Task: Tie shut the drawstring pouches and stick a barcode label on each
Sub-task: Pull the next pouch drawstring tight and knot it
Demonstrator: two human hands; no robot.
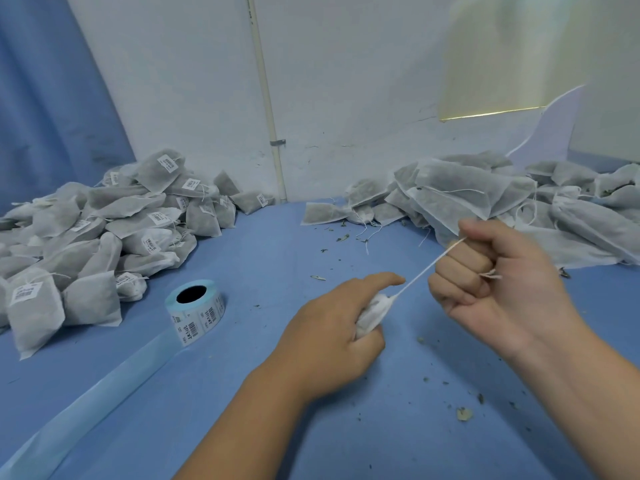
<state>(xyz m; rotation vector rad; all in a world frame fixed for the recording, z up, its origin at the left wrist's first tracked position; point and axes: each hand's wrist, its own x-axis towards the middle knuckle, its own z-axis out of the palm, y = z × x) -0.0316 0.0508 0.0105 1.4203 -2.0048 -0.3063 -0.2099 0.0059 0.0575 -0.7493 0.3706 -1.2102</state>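
My left hand is closed around the bunched neck of a white drawstring pouch, most of which is hidden under the palm. From the pouch a white drawstring runs taut up and to the right into my right hand, which is clenched in a fist around it; the frayed string end pokes out between the fingers. A roll of barcode labels lies on its side on the blue table, left of my left hand.
A heap of labelled pouches fills the left of the table. A heap of pouches without labels lies at the back right, just behind my right hand. A strip of blue backing paper trails from the roll toward the front left. Dried herb crumbs dot the cloth.
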